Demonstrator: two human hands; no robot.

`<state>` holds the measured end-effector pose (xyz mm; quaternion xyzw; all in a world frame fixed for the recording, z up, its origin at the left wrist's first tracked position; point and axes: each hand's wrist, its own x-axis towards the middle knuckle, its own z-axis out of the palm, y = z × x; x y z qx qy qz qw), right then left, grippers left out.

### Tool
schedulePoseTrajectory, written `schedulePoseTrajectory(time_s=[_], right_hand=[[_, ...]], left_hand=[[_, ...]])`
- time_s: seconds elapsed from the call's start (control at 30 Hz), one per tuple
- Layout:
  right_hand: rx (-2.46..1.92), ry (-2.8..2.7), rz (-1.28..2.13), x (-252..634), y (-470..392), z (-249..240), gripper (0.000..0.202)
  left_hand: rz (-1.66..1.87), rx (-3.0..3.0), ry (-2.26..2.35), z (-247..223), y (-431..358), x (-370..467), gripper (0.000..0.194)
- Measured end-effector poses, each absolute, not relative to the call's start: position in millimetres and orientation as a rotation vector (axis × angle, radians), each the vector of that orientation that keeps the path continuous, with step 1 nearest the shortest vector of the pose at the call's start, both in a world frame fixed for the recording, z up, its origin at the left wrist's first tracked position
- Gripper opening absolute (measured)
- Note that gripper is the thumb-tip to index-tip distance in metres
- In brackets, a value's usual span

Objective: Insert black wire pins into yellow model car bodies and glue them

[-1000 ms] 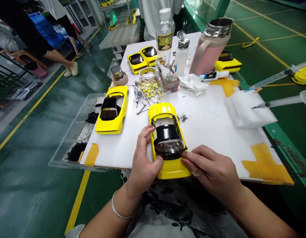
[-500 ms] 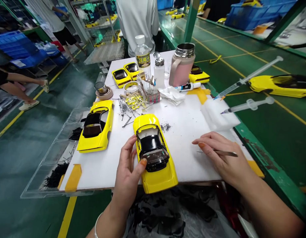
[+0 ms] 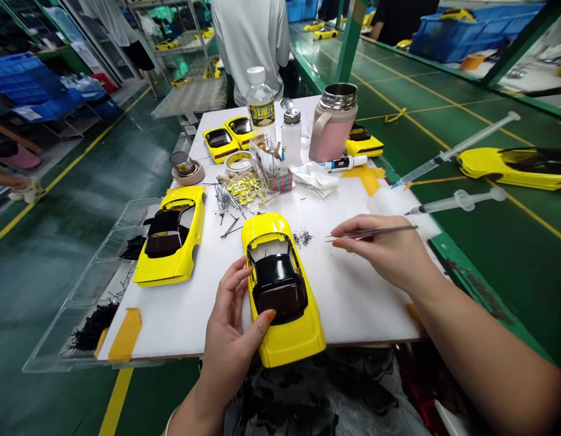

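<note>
My left hand (image 3: 235,318) grips the left side of a yellow toy car body (image 3: 291,342), thumb on its edge by the dark window. The body rests at the front of the white work board (image 3: 357,309). In my right hand (image 3: 382,251) a pair of metal tweezers (image 3: 375,232) is pinched, tips pointing left. Those tips are close to a small pile of tiny black parts (image 3: 302,237), apart from it; whether they hold anything is too small to tell. A second yellow car body (image 3: 171,266) lies to the left.
Behind are a bag of small yellow parts (image 3: 246,189), a clear bottle (image 3: 262,112), a pink mug (image 3: 334,130) and a marker (image 3: 344,163). Two syringes (image 3: 457,151) lie at right. A clear tray (image 3: 48,357) with black pieces juts out at left. People are beyond.
My right hand has moved forward and left with the tweezers, toward the black pile. My left hand still holds the car body, which has shifted slightly.
</note>
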<state>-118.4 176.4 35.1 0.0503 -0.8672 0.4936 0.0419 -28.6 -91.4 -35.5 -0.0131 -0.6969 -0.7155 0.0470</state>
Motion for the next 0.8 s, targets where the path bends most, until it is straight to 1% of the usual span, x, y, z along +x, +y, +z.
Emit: schedulePoseTrajectory(time_s=[0.27,0.57,0.8], right_hand=[[-0.003,-2.662,1.52,-135,165,11,0.013],[-0.015,-2.69,1.529,-137,163,6,0.018],[-0.02,-2.677,1.538,-137,164,5,0.017]], left_hand=[[-2.142,-0.113,-2.099,-38,-90,-25,0.052],[-2.159,-0.063,-2.065,-39,-89,-23,0.051],[-2.182,-0.063,-2.051,-40,-89,-23,0.05]])
